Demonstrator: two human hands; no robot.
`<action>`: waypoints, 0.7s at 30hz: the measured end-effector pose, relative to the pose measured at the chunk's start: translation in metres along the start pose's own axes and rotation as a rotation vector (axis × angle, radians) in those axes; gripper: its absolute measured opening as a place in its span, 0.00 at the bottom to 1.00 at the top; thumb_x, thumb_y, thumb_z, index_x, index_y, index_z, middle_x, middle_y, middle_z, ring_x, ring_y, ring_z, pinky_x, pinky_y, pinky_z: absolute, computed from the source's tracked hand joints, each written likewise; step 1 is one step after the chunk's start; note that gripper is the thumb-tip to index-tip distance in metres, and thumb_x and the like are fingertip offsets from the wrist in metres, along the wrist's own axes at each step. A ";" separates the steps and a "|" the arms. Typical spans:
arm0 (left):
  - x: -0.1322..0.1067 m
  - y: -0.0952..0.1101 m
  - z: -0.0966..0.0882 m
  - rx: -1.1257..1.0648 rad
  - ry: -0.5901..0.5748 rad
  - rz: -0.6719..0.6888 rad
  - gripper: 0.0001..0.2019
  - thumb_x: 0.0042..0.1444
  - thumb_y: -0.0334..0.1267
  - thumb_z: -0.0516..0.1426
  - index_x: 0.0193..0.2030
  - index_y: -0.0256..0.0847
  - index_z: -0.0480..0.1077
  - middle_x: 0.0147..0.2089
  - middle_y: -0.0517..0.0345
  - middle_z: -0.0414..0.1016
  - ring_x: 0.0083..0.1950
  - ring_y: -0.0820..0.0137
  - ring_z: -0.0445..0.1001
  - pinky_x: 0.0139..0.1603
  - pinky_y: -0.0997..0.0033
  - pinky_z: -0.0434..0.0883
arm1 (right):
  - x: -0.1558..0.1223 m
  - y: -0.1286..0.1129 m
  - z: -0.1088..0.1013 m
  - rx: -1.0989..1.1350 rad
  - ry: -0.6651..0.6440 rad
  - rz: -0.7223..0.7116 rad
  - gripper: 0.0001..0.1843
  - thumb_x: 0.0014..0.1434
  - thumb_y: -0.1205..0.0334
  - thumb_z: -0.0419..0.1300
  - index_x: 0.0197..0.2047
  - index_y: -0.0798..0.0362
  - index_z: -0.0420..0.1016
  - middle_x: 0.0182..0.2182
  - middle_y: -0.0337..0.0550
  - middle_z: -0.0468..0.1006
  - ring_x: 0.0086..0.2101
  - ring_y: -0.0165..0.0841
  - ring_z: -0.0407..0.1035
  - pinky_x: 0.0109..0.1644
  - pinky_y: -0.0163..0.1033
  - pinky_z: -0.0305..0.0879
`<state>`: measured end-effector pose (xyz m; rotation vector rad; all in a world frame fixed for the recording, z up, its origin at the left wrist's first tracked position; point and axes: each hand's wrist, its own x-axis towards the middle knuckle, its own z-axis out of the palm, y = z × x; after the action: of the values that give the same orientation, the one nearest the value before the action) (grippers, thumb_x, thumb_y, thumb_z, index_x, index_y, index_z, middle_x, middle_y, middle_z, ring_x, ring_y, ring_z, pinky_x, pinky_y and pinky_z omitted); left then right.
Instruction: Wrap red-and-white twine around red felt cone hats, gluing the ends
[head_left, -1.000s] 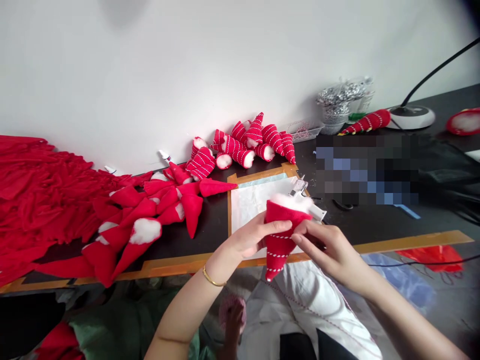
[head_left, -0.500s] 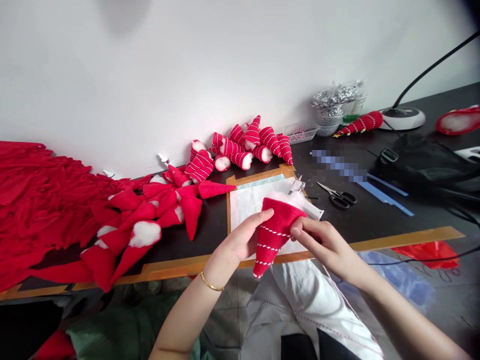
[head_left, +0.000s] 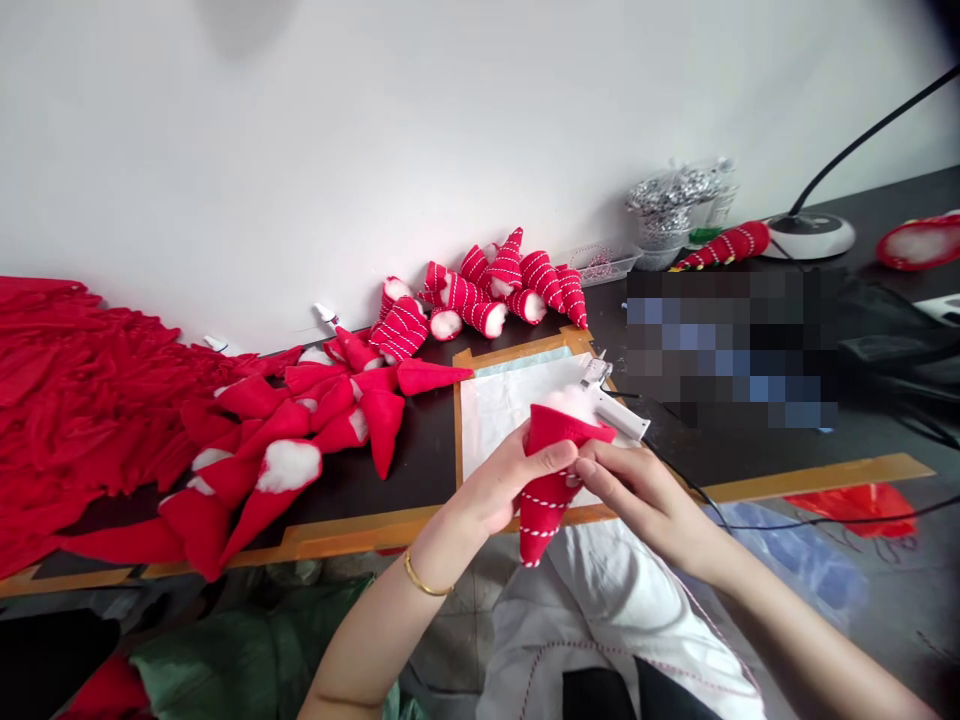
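A red felt cone (head_left: 555, 425) is held point-down over the table's front edge, white stuffing (head_left: 576, 402) bulging from its wide top. Red-and-white twisted cord (head_left: 541, 503) winds round its lower part. My left hand (head_left: 517, 475) is closed around the cone from the left, thumb lying across its front. The fingers of my right hand (head_left: 637, 490) pinch at the cone's right side where the cord meets the felt; the exact grip is partly hidden. More of the cord trails down over my lap. Just behind the cone lies a white glue gun (head_left: 624, 414) on a white sheet (head_left: 491, 420).
Plain stuffed red cones (head_left: 289, 430) and a heap of red fabric (head_left: 90, 420) spread at left. Cord-wrapped cones (head_left: 480, 300) are piled by the wall. Silver tinsel (head_left: 667, 210), a lamp base (head_left: 806, 237) and a cable (head_left: 840, 522) are at right. A blurred patch hides part of the table.
The cone has shifted slightly down and right. My left thumb has moved across its front toward my right fingers, which have come nearer. The blurred patch has grown and covers the scissors.
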<state>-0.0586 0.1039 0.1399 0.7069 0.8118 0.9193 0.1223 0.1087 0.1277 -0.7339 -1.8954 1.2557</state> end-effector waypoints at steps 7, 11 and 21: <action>-0.005 0.001 -0.012 -0.058 0.197 -0.121 0.16 0.54 0.49 0.66 0.40 0.37 0.78 0.31 0.52 0.81 0.27 0.67 0.76 0.27 0.72 0.69 | -0.001 0.006 -0.004 0.014 0.073 0.029 0.20 0.73 0.49 0.51 0.34 0.51 0.72 0.30 0.41 0.75 0.30 0.33 0.67 0.33 0.36 0.62; -0.008 0.001 -0.015 -0.133 0.251 -0.183 0.16 0.54 0.50 0.65 0.36 0.37 0.77 0.30 0.51 0.81 0.26 0.68 0.76 0.26 0.73 0.70 | 0.000 0.012 -0.002 0.000 0.075 0.081 0.17 0.68 0.48 0.59 0.34 0.52 0.73 0.26 0.39 0.72 0.24 0.30 0.60 0.26 0.35 0.54; -0.005 -0.003 -0.012 -0.203 0.211 -0.219 0.18 0.61 0.48 0.61 0.47 0.34 0.77 0.35 0.49 0.83 0.27 0.68 0.76 0.30 0.71 0.72 | 0.000 0.004 -0.001 0.062 0.101 0.038 0.17 0.69 0.50 0.58 0.33 0.51 0.71 0.25 0.37 0.69 0.26 0.30 0.60 0.28 0.35 0.56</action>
<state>-0.0691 0.1000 0.1328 0.3398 0.9468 0.8708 0.1233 0.1110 0.1239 -0.7894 -1.7604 1.2714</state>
